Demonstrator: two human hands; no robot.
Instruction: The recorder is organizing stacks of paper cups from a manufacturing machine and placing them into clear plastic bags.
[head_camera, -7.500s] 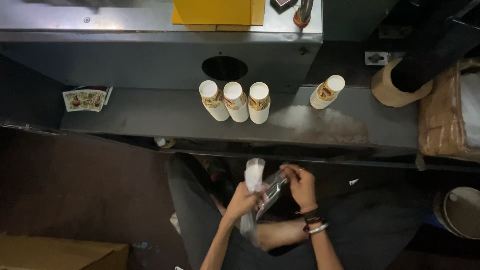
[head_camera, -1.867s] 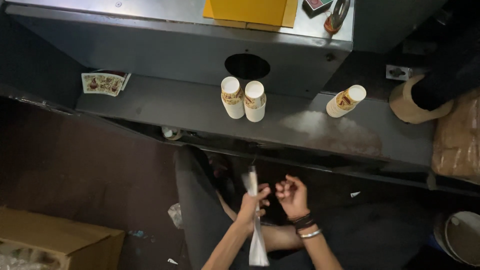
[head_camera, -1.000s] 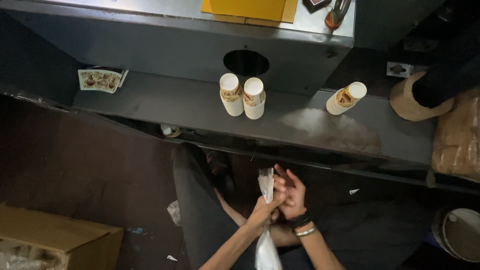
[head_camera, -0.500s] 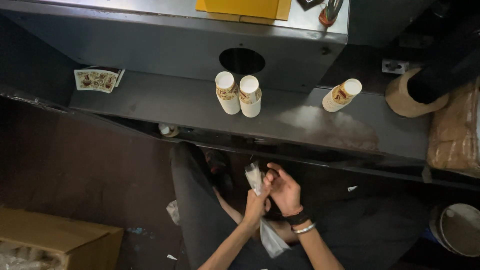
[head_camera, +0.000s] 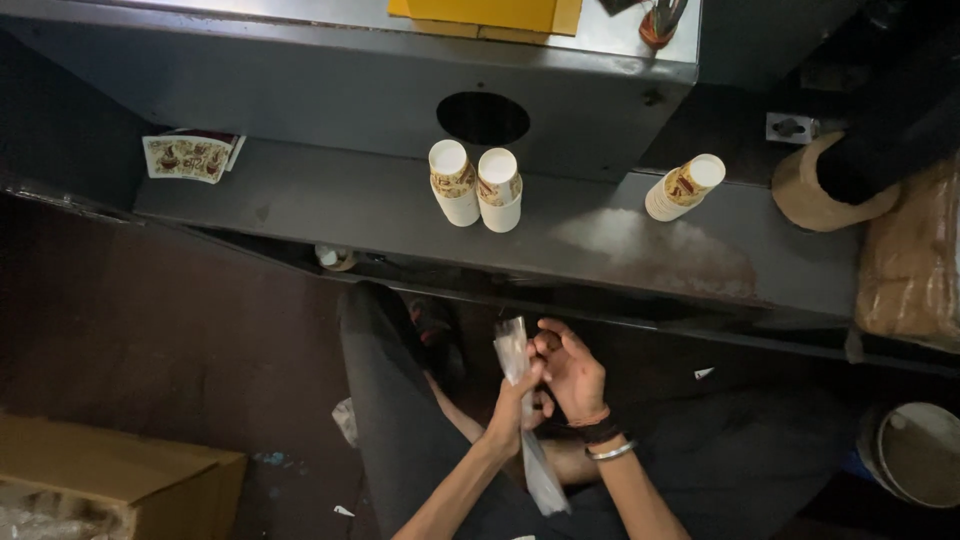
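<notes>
Clear plastic sleeve (head_camera: 516, 352) gripped in both our hands (head_camera: 545, 385), still unfilled, while three paper cup stacks (head_camera: 478, 186) wait on the worktop (head_camera: 330, 210).

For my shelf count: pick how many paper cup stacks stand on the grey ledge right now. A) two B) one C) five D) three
D: two cup stacks touch side by side below the round hole, and a third stack leans apart to their right on the grey ledge.
</notes>
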